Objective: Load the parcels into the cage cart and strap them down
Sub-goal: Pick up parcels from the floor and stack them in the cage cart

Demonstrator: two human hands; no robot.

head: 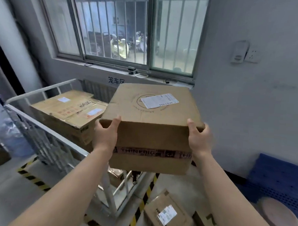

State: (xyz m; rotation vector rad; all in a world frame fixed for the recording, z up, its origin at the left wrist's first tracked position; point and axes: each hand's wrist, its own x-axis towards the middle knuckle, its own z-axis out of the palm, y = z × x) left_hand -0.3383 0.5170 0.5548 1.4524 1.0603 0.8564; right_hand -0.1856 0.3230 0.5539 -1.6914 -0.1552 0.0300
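I hold a brown cardboard parcel (152,130) in the air, with a white shipping label on top and printed tape around its front. My left hand (106,136) grips its near left corner and my right hand (199,139) grips its near right corner. The parcel hangs above the right end of the white cage cart (46,129). Inside the cart lies a larger cardboard parcel (71,111) with white labels, to the left of the held one. Another small parcel (167,214) with a label lies on the floor at the bottom right.
A barred window and its sill stand behind the cart. Yellow-black hazard tape (32,177) marks the floor around the cart. A blue plastic pallet (278,180) leans on the right wall, with a round lidded container (280,217) in front of it. A white pipe rises at the left.
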